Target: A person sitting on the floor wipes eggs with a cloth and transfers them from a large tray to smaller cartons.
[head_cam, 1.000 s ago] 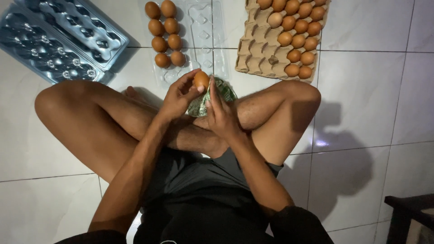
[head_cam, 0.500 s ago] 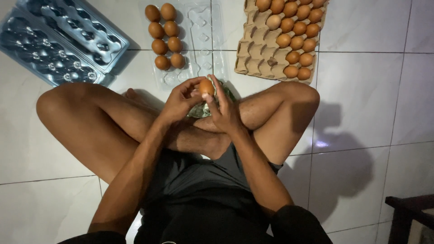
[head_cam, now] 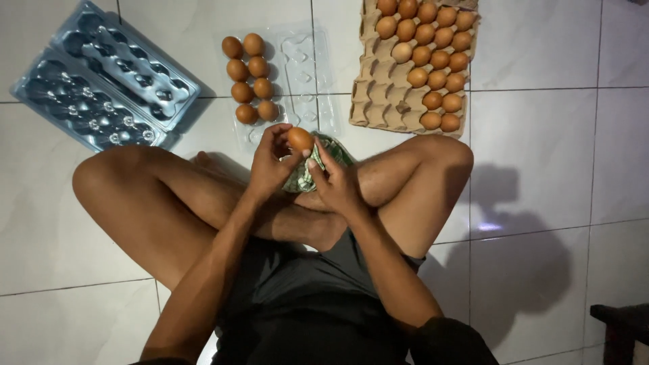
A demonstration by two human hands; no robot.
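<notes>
We sit cross-legged on the white tiled floor (head_cam: 541, 169), knees spread, and hold one brown egg (head_cam: 299, 139) up in front of us, just above our crossed shins. Our left hand (head_cam: 270, 165) has its grip closed around the egg from the left and below, the fingertips curling over its top edge. Our right hand (head_cam: 336, 179) meets it from the right, its fingers touching the side of the egg and also pressed against a crumpled green-and-white cloth (head_cam: 318, 169) that sits bunched beneath and behind both hands (how tightly the right grip pinches the cloth we cannot tell, since the fingers hide most of it).

Just beyond the hands lies a clear plastic egg carton (head_cam: 307, 74), opened flat; its left half holds eight brown eggs (head_cam: 249, 78) in two columns, its right half shows bare cups. To the right of it a brown pulp egg tray (head_cam: 378, 94) rests on the floor, its right and upper cups filled with brown eggs and its lower left cups vacant. Well apart on the left, a stack of clear bluish plastic cartons (head_cam: 101, 88) lies at an angle. In the lower right corner the edge of a dark piece of furniture (head_cam: 618, 324) shows.
</notes>
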